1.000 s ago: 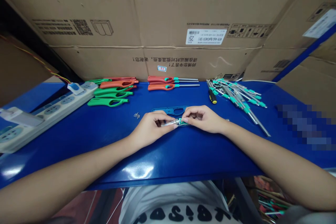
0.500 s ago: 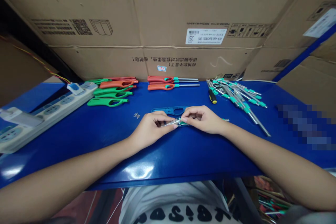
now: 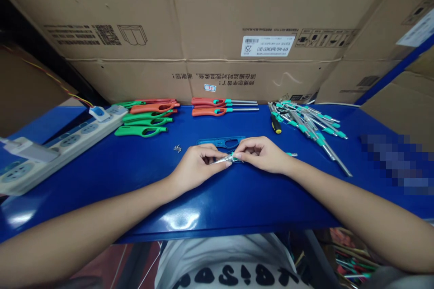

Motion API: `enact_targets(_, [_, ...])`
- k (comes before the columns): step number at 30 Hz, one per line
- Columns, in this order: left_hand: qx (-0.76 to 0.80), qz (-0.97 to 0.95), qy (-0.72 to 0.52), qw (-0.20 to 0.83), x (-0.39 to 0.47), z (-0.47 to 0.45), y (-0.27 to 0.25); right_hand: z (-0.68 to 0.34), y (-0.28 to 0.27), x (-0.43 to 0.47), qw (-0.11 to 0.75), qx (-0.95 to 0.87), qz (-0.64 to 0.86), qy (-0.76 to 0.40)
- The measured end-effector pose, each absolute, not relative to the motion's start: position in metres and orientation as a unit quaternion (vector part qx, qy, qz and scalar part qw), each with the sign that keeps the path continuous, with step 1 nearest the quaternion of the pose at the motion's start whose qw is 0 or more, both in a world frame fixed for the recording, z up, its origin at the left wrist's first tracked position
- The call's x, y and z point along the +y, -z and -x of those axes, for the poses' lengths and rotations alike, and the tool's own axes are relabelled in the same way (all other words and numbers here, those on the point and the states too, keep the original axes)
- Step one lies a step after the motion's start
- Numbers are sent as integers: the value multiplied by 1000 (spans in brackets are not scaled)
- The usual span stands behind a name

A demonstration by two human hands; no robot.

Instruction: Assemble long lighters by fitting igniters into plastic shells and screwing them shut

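Both my hands meet over the table just in front of a blue lighter handle shell [image 3: 217,142]. My left hand [image 3: 196,162] pinches a clear, shiny tube-like lighter part [image 3: 220,160] between thumb and fingers. Pressed against its right end, my right hand [image 3: 259,154] grips a small green lighter piece [image 3: 233,157] with thumb and forefinger. A silver tip [image 3: 292,154] sticks out to the right beyond my right hand. Fingers cover much of the parts, so how they join cannot be made out.
Small screws [image 3: 177,148] lie left of my hands. Green lighter handles [image 3: 140,131] and orange lighters [image 3: 208,111] lie behind. At right are metal lighter tubes [image 3: 315,128] and a screwdriver [image 3: 275,124]. A power strip [image 3: 73,144] runs along the left; a cardboard box [image 3: 203,31] stands behind.
The hands stay almost in place, and the clear part between them has tilted slightly. The whole view has shifted a little.
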State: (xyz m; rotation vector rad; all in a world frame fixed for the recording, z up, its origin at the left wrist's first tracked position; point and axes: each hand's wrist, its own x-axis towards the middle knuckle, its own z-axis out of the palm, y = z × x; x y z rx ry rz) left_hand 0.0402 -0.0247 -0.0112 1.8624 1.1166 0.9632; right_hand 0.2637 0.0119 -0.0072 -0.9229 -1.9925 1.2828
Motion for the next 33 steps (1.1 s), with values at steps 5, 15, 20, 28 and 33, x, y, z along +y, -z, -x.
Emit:
enact_targets(5, [445, -723, -376, 372, -23, -41, 8, -267, 5, 15, 279, -699, 364, -549])
enact_targets(15, [424, -737, -382, 362, -25, -42, 10, -259, 2, 11, 301, -669, 381, -563])
enact_targets(20, [428, -739, -381, 355, -25, -43, 15, -260, 6, 10, 300, -682, 384, -545])
enact_targets(28, [433, -739, -378, 352, -26, -43, 17, -258, 13, 6, 309, -675, 390, -545])
enact_targets(33, [432, -734, -386, 354, -25, -43, 15, -256, 11, 6, 306, -674, 392, -546])
